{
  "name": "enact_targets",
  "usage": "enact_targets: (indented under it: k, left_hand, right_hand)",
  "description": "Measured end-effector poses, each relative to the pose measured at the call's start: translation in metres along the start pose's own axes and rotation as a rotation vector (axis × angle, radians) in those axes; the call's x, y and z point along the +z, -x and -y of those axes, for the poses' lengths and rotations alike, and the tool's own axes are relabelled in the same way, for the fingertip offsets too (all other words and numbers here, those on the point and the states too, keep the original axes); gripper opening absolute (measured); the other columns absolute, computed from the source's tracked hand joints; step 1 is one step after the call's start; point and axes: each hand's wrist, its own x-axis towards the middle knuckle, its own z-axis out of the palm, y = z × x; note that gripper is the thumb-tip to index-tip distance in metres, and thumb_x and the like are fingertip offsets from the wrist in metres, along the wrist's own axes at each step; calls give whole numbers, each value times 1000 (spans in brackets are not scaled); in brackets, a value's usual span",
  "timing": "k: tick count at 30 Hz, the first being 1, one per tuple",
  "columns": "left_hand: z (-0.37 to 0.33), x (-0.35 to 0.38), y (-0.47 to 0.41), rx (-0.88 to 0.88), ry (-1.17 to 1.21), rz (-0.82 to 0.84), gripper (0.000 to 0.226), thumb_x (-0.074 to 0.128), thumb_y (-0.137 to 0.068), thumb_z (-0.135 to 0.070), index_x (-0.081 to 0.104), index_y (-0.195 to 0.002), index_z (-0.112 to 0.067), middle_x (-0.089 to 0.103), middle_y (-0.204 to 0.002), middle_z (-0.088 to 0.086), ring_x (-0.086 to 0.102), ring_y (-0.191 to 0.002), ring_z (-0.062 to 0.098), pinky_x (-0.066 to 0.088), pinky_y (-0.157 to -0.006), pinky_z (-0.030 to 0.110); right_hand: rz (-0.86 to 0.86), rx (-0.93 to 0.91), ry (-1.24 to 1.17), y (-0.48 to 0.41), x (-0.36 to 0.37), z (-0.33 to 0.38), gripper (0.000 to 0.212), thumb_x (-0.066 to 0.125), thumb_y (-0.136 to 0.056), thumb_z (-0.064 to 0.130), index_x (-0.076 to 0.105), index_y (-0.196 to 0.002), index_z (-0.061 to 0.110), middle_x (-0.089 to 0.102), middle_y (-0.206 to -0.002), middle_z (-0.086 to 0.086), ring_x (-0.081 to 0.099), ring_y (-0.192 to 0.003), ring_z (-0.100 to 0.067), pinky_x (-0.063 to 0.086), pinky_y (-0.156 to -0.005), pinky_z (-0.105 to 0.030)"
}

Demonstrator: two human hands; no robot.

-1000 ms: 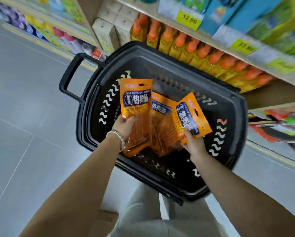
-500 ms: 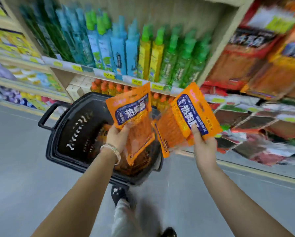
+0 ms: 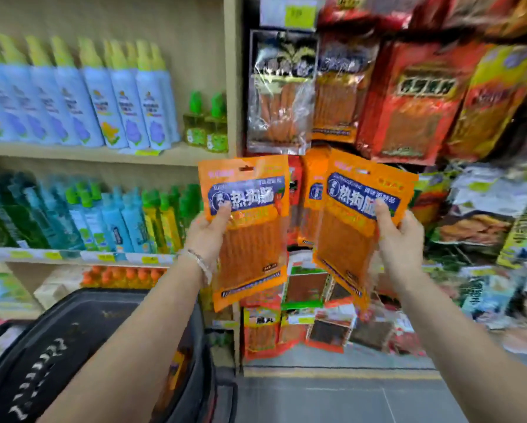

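Left hand (image 3: 207, 232) grips the left orange packet (image 3: 250, 254), right hand (image 3: 404, 239) grips the right orange packet (image 3: 346, 239).
Fingers (image 3: 224, 209) of each hand clenched round its packet, thumb on the blue label; left packet upright, right one tilted, near each other, apart. A 3rd orange packet (image 3: 312, 190) sits just behind the right one; cannot tell what holds it. Both held up before hanging snack packs (image 3: 408, 102). Bracelet (image 3: 199, 264) on left wrist. Black basket (image 3: 73, 331) below left arm; blue bottles (image 3: 103, 96) on shelf, left.
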Motion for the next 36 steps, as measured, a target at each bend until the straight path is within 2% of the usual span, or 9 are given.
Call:
enact_targets:
  k: [2,4,8,12,15,19,24,30,36]
  left_hand:
    - [-20,14,-18,65,37,33,15,57,-91,-35,63,-79,-29,65,-74,-21,59,-66,-11,46,-67,13]
    - [-37,28,-38,112,52,31,12,61,-88,-37,65,-79,-30,70,-85,-13,63,-76,-2,48,-77,23]
    - [-62,55,-86,159,64,60,16,64,-84,-42,68,-89,-28,71,-101,-1,65,-99,19,48,-96,43]
    - [-86,79,-128,244,74,99,11,62,-86,-40,66,-87,-30,70,-92,-9,66,-94,17,51,-88,37]
    - [-103,94,-151,279,92,120,11,63,-86,-38,66,-79,-30,69,-81,-16,68,-85,14,53,-76,29]
    - [-118,104,-174,369,84,126,17,62,-87,-35,64,-72,-28,66,-59,-24,61,-58,-9,46,-53,9]
    - [-123,114,-192,337,128,158,15,64,-85,-39,67,-75,-28,72,-70,-14,69,-72,11,54,-71,32]
    - [-123,132,-204,328,133,221,17,62,-85,-43,66,-86,-26,73,-77,-12,71,-73,11,54,-73,35]
    - [-127,151,-208,312,137,248,16,62,-86,-43,65,-85,-27,73,-79,-12,71,-76,13,56,-80,43]
  right_hand:
    - [-8,-33,19,-30,-1,7,28,56,-95,32,65,-87,7,65,-87,-29,53,-74,-10,48,-71,-38]
    - [-14,-76,11,-60,2,16,27,56,-94,31,65,-93,6,65,-96,-29,59,-77,-23,49,-76,-48]
    - [-78,-95,-55,-118,13,28,27,56,-94,33,64,-96,7,68,-98,-17,61,-82,-20,47,-74,-38]
    - [-153,-32,-101,-173,32,44,35,58,-91,39,64,-101,7,67,-106,-10,58,-96,-19,46,-87,-42]
    - [-165,9,-205,-206,45,59,22,59,-90,39,65,-85,18,65,-89,3,58,-88,-18,45,-78,-34]
    - [-145,4,-275,-239,59,73,42,58,-89,39,63,-108,1,67,-103,-18,59,-89,-18,45,-77,-33]
    - [-72,20,-357,-271,71,82,17,59,-90,27,59,-75,19,65,-81,2,61,-78,-17,48,-75,-32]
    - [-35,-23,-316,-302,75,77,21,59,-90,27,57,-70,22,66,-70,8,64,-61,-7,50,-59,-20]
    - [-114,-122,-144,-316,81,59,22,63,-87,33,64,-84,12,64,-84,-2,58,-76,-17,43,-68,-29]
